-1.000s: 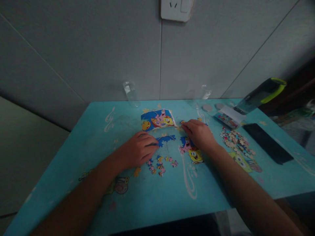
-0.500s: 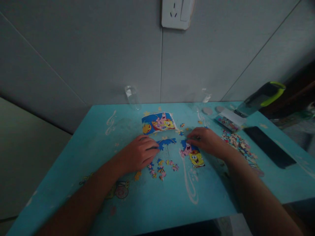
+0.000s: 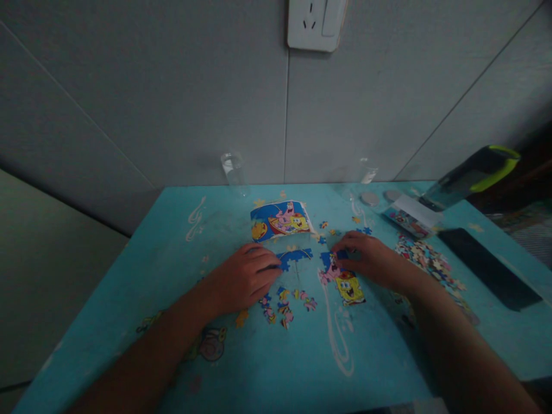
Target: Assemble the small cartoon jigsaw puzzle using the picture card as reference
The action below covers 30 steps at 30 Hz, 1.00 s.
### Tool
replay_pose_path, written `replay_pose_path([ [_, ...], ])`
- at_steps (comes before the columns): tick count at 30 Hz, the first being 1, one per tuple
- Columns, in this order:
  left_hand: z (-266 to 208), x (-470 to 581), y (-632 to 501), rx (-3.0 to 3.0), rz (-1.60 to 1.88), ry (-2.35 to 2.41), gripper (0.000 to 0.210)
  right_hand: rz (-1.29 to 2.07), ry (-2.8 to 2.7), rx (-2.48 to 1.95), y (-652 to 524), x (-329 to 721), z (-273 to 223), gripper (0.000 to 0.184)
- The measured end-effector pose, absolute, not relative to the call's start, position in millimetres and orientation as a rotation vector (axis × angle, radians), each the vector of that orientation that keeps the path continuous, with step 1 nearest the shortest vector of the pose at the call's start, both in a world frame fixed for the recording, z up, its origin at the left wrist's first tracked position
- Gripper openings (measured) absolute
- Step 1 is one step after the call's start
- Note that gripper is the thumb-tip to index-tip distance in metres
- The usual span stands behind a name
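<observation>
My left hand (image 3: 250, 277) lies on the table with its fingers curled, its fingertips at the left end of a joined blue puzzle strip (image 3: 296, 255). To the right, a joined jigsaw section (image 3: 350, 288) shows a yellow square character and part of a pink one. Bent over the upper edge of that section is my right hand (image 3: 366, 260), thumb and forefinger close together on it. Several loose puzzle pieces (image 3: 284, 310) lie below the strip, between the hands. A picture card (image 3: 282, 220) with the same characters lies just beyond the strip.
Beyond my right hand are a heap of puzzle pieces (image 3: 426, 256), a folded card (image 3: 411, 215), a dark flat object (image 3: 487, 267) and a bottle (image 3: 470, 178) with a lime-green edge. Clear containers (image 3: 235, 174) and round lids (image 3: 370, 199) are near the wall.
The view has shifted slightly. My right thumb has come a little lower onto the joined section. My left hand stays at the blue strip.
</observation>
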<state>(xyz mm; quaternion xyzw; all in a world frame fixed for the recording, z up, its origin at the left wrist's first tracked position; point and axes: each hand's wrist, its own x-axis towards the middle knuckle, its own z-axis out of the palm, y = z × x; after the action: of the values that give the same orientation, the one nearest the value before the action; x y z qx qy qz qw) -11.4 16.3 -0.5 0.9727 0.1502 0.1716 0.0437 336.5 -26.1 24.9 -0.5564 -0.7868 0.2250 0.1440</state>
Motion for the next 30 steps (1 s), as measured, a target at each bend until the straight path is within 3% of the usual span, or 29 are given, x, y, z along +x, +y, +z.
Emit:
replay_pose_path([
  [15, 3, -8, 12, 2.97, 0.552, 0.409, 0.024, 0.687, -2.265, -1.583, -24, 340, 19, 0.02],
  [23, 1, -10, 12, 2.971, 0.519, 0.424, 0.026, 0.552, -2.357, -1.511, -27, 337, 23, 0.022],
  [30, 1, -10, 12, 2.978, 0.506, 0.417, 0.025, 0.425, -2.331, -1.438, -28, 324, 21, 0.041],
])
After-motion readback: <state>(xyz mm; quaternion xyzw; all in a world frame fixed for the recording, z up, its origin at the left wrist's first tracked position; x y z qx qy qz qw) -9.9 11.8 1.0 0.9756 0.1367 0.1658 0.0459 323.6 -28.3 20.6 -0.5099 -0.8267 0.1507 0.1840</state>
